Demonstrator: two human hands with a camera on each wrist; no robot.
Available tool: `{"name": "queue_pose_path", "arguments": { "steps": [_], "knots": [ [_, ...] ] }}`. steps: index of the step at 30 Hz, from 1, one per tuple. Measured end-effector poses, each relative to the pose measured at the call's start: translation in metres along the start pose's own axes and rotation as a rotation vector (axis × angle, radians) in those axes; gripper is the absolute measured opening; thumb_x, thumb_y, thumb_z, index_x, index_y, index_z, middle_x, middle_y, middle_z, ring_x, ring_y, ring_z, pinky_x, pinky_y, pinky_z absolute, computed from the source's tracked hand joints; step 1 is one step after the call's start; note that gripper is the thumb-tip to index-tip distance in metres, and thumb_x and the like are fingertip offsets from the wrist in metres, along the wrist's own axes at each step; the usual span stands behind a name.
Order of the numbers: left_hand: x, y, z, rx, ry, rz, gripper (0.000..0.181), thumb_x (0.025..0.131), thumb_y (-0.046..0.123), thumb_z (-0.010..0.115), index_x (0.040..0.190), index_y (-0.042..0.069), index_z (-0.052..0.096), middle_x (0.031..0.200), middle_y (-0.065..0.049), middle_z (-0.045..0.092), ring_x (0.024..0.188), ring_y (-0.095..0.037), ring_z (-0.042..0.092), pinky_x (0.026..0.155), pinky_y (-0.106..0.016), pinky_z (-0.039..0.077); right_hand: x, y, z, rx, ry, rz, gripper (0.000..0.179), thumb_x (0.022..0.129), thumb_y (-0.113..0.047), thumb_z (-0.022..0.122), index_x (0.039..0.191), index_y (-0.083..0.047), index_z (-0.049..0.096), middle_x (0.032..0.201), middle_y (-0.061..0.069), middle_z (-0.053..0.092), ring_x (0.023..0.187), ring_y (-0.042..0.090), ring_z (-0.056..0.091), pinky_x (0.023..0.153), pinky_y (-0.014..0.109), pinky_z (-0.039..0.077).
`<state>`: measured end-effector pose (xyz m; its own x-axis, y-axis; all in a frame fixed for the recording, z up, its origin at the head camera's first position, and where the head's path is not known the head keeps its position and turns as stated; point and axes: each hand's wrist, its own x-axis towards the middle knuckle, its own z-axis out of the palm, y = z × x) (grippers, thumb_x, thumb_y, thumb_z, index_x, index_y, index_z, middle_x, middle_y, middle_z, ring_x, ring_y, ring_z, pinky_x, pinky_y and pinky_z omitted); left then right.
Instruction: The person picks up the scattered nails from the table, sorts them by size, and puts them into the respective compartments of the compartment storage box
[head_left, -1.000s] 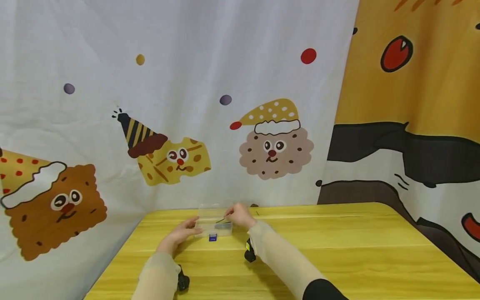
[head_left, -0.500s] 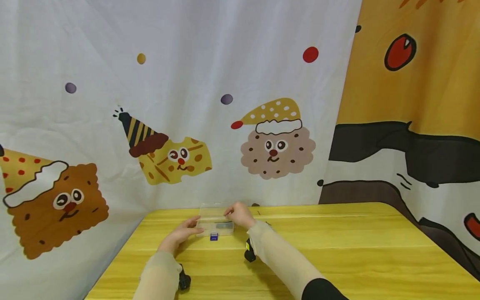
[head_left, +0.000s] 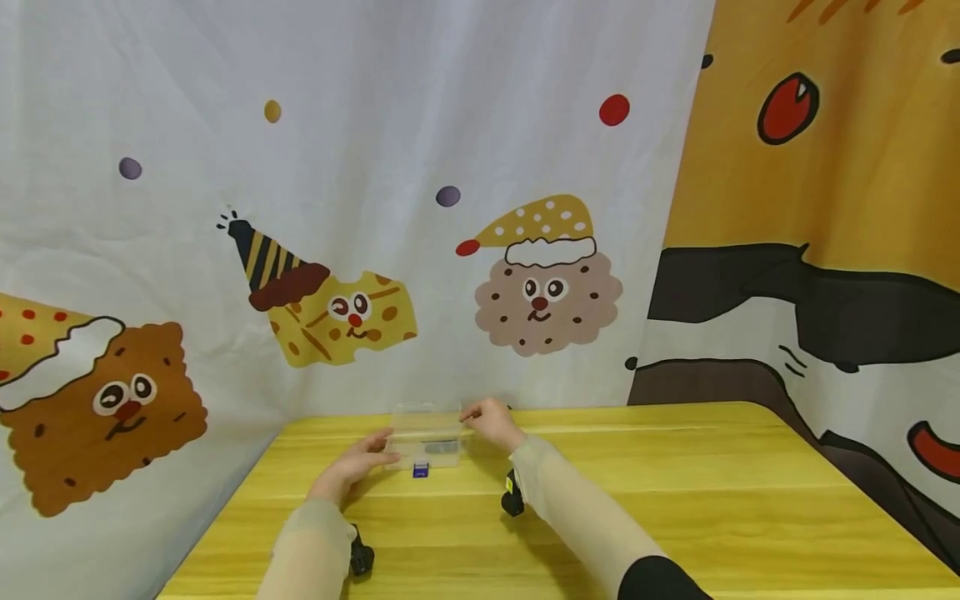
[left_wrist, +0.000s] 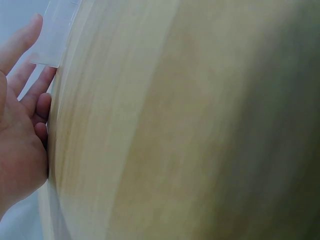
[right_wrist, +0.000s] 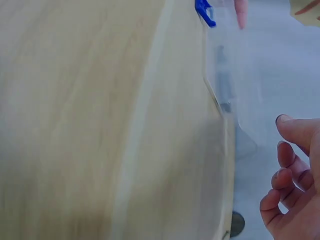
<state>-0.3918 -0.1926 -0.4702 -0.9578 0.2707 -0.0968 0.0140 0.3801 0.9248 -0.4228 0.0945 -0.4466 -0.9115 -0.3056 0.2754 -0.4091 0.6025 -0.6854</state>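
A clear plastic box [head_left: 423, 457] stands on the far part of the table with its clear lid [head_left: 425, 417] raised behind it. A blue latch [head_left: 421, 470] hangs on its front. Inside, toward the right, lies a dark greyish long shape [head_left: 441, 447], too blurred to name. My left hand [head_left: 354, 466] holds the box's left end, thumb toward the front and fingers farther back. Just off the box's right end is my right hand [head_left: 491, 420]; in the right wrist view its thumb and loosely bent fingers [right_wrist: 283, 177] stand apart, with nothing visible between them.
The yellow wood-grain table [head_left: 660, 483] reaches back to a printed cloth [head_left: 360, 125]. A small thin dark piece [right_wrist: 226, 234] lies near the table's far edge, in the right wrist view. Black wrist cameras [head_left: 512, 497] hang below both forearms.
A thin dark stick was pinched in my right hand over the box; it no longer shows there. That hand has drawn right, off the box. My left hand has stayed at the box.
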Motion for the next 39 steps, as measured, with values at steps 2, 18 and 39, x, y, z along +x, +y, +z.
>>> {"name": "queue_pose_path", "arguments": {
  "steps": [2,18,39],
  "knots": [
    [0.0,-0.001,0.0,0.011,-0.004,0.003,0.076,0.089,0.023,0.072,0.15,0.002,0.032,0.15,-0.032,0.027,0.137,-0.048,0.025,0.108,-0.063,0.023,-0.002,0.002,-0.006,0.008,-0.006,0.02,0.016,0.092,-0.002,0.062,0.099,0.002,0.075,0.102,0.012,0.071,0.1,0.029,0.064,0.086,0.043,0.051],
    [0.001,0.001,-0.003,0.03,-0.018,-0.016,0.077,0.09,0.026,0.071,0.152,0.005,0.03,0.152,-0.03,0.025,0.138,-0.047,0.023,0.108,-0.063,0.02,-0.019,0.027,-0.05,0.097,0.03,0.097,0.016,0.093,-0.006,0.064,0.103,0.002,0.074,0.108,0.011,0.069,0.102,0.027,0.063,0.087,0.042,0.052],
    [-0.001,0.001,-0.001,0.055,-0.028,-0.006,0.078,0.091,0.025,0.07,0.152,0.002,0.028,0.151,-0.033,0.023,0.138,-0.049,0.021,0.108,-0.063,0.019,-0.062,0.07,-0.066,0.063,0.102,0.23,0.01,0.085,-0.003,0.07,0.092,0.001,0.077,0.094,0.01,0.072,0.085,0.021,0.064,0.072,0.035,0.052]
  ]
}}
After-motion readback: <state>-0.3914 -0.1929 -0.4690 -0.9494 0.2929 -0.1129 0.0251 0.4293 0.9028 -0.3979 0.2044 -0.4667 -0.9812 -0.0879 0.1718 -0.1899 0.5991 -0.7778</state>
